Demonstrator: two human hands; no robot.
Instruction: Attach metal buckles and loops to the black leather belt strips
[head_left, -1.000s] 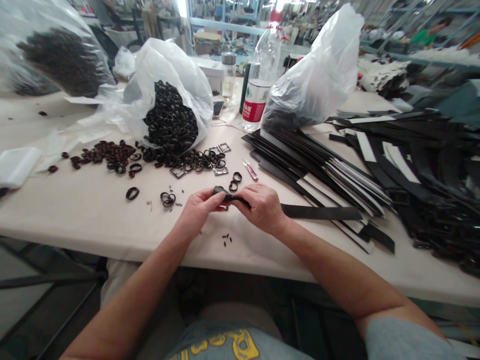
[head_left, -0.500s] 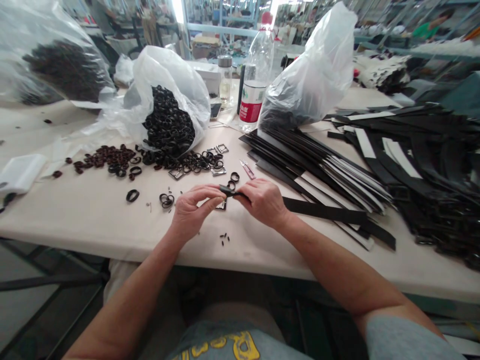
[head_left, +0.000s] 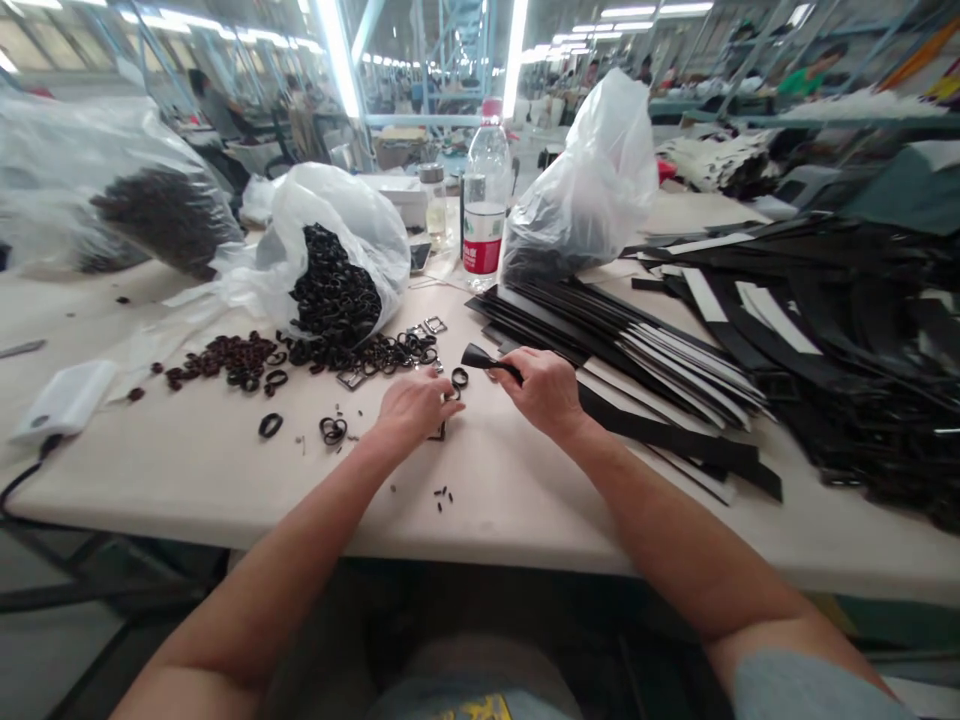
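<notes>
My right hand [head_left: 546, 392] is closed around a black belt strap [head_left: 675, 440] near its end. The folded strap tip [head_left: 477, 357] sticks out to the left, lifted off the table, and the rest trails right. My left hand [head_left: 415, 405] rests palm down on the table, apart from the strap, with its fingers bent. A square metal buckle [head_left: 439, 432] peeks out at its thumb side. A small black loop [head_left: 459, 378] lies just past its fingertips. Tiny dark pins [head_left: 442, 495] lie in front of the hands.
An open plastic bag of black loops [head_left: 334, 285] spills loops and metal buckles [head_left: 390, 350] behind my hands. Brown loops [head_left: 232, 358] lie left. Stacked belt straps [head_left: 660, 345] fill the right side. A water bottle [head_left: 484, 220], another bag [head_left: 585, 200] and a white device [head_left: 67, 398] also stand about.
My left hand let go of the strap end and dropped to the table by the buckle. My right hand lifted the strap tip up and back. The camera tilted up.
</notes>
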